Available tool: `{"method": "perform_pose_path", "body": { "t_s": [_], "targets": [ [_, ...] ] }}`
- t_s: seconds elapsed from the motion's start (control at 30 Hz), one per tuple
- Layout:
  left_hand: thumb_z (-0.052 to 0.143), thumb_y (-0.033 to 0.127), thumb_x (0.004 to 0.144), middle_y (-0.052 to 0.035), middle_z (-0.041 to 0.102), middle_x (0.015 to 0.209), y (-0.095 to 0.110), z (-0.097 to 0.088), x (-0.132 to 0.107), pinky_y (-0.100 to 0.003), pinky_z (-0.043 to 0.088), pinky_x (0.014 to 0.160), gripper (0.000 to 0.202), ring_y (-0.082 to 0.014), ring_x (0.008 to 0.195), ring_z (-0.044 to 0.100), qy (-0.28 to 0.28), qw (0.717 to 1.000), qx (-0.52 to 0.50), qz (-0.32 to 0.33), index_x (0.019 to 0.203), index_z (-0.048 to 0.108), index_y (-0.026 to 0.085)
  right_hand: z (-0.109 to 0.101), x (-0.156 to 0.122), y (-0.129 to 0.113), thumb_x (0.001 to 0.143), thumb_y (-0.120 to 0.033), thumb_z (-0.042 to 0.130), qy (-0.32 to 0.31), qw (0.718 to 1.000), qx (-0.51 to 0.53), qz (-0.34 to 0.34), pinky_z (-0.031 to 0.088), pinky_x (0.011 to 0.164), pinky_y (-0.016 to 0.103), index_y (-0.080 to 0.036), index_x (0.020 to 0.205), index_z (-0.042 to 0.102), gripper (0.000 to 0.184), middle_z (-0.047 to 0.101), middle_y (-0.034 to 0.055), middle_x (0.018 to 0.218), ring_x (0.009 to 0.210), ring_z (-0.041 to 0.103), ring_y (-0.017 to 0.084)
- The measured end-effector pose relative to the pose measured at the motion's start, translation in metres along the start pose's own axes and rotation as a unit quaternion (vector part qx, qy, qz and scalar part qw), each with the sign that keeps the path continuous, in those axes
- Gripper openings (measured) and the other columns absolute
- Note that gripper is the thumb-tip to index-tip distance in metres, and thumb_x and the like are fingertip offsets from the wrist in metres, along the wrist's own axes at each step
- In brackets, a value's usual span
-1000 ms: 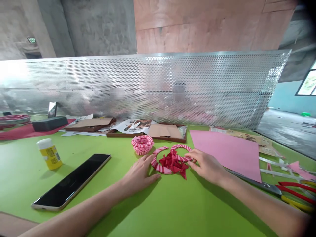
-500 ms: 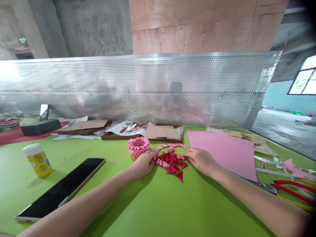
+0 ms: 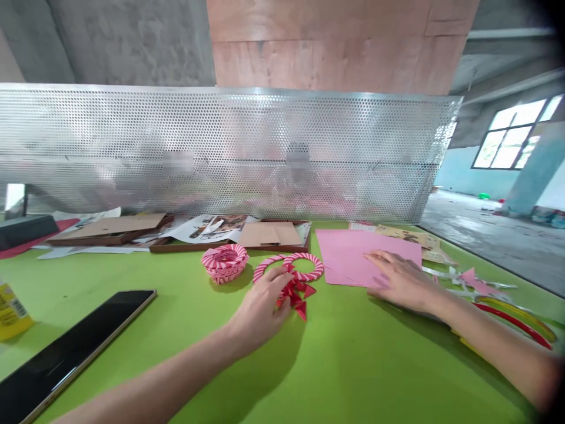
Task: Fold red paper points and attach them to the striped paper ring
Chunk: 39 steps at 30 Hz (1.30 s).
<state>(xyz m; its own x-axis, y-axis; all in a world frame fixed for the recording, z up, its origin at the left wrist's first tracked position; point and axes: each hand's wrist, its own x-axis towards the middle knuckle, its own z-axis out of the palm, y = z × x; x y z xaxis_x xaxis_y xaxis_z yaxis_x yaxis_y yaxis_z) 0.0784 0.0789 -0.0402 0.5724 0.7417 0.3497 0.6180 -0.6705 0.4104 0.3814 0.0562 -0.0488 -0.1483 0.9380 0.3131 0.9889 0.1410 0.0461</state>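
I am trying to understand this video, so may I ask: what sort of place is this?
Probably a paper-craft workshop in an unfinished building: a green table holds a pink paper sheet and a striped woven paper basket, while the bare concrete wall stands behind.

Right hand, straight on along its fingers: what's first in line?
The right hand already lies on the pink card, so that comes first. Past the card's left edge, the pink-and-white striped paper ring looks next, though depth is unclear.

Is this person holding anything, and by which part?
The left hand touches folded red paper triangles at their top; a grip cannot be told. The right hand lies flat on a pink paper sheet, holding nothing.
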Motion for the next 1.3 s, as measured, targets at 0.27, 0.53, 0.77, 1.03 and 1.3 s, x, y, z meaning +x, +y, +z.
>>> {"method": "perform_pose_path", "body": {
  "t_s": [0.27,0.53,0.77,1.03,1.3],
  "targets": [
    [0.047,0.018,0.073,-0.0136,0.047,0.123,0.047,0.031,0.008,-0.044,0.035,0.094,0.044,-0.0269,0.112,0.041,-0.095,0.994,-0.004,0.057,0.117,0.047,0.015,0.009,-0.016,0.006,0.081,-0.052,0.035,-0.043,0.999,-0.01,-0.029,0.042,0.079,0.042,-0.018,0.111,0.055,0.05,0.058,0.011,0.113,0.098,0.055,0.028],
    [0.048,0.019,0.075,-0.01,0.055,0.107,0.049,0.042,0.004,-0.044,0.037,0.089,0.032,-0.0238,0.098,0.047,-0.071,0.993,-0.015,0.093,0.106,0.053,0.018,0.016,-0.015,-0.009,0.085,-0.019,0.035,-0.004,0.998,-0.05,-0.044,0.041,0.067,0.035,-0.018,0.078,0.067,0.032,0.069,0.008,0.082,0.075,0.062,0.024],
    [0.047,0.017,0.074,-0.0093,0.057,0.097,0.048,0.04,-0.001,-0.041,0.038,0.086,0.028,-0.0225,0.09,0.047,-0.072,0.992,-0.014,0.099,0.1,0.056,0.017,0.012,-0.018,-0.014,0.082,-0.017,0.039,0.03,0.998,-0.052,-0.025,0.04,0.057,0.028,-0.019,0.062,0.063,0.032,0.067,0.0028,0.061,0.058,0.061,0.018],
    [0.047,0.015,0.073,-0.008,0.057,0.096,0.046,0.042,-0.001,-0.041,0.035,0.087,0.027,-0.0218,0.089,0.047,-0.075,0.992,-0.008,0.103,0.099,0.055,0.017,0.002,-0.017,0.001,0.084,-0.023,0.033,0.116,0.99,-0.044,0.074,0.033,0.04,0.023,-0.018,0.07,0.059,0.03,0.062,0.0029,0.056,0.044,0.055,0.017],
    [0.047,0.013,0.071,-0.009,0.057,0.092,0.046,0.043,-0.002,-0.04,0.039,0.082,0.024,-0.0225,0.086,0.048,-0.061,0.992,-0.02,0.112,0.093,0.056,0.017,-0.006,-0.017,0.045,0.078,-0.027,0.045,0.239,0.959,0.023,0.152,0.04,0.044,0.023,-0.017,0.077,0.058,0.017,0.064,0.0034,0.062,0.05,0.058,0.017]
  ]
}}
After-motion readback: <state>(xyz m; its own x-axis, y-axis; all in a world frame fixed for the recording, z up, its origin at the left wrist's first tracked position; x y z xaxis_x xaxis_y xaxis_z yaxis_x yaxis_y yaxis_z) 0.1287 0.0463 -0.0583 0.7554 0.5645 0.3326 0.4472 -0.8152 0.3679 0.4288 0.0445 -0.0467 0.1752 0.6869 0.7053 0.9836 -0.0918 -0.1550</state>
